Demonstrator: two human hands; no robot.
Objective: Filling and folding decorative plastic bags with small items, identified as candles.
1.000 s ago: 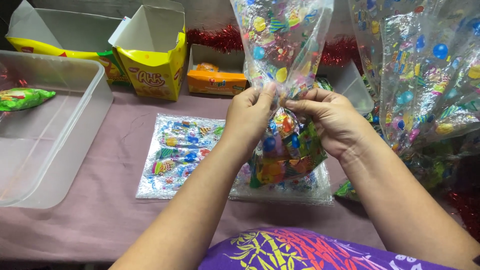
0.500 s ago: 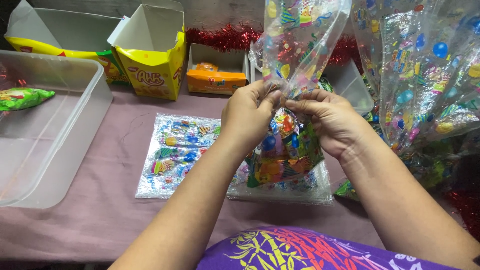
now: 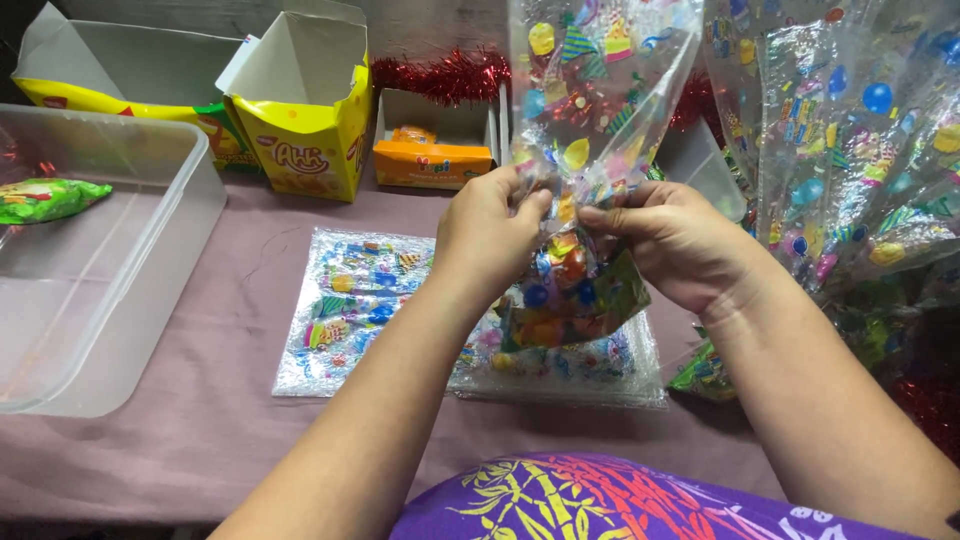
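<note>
above the table, both hands' grip pinches the filled party bag.

A tabletop covered in dull mauve cloth fills the view, lit evenly with soft shadows. Beyond it, at the far edge, stands a pale grey wall. A strand of red tinsel runs along the wall's foot.

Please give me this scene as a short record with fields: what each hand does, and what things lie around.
left hand: pinches neck of party bag
right hand: pinches same neck, opposite side
bag: clear, printed, filled with sweets, held above table
under hands: flat bags
left side: plastic tub
back: yellow box, orange box, tinsel
</note>
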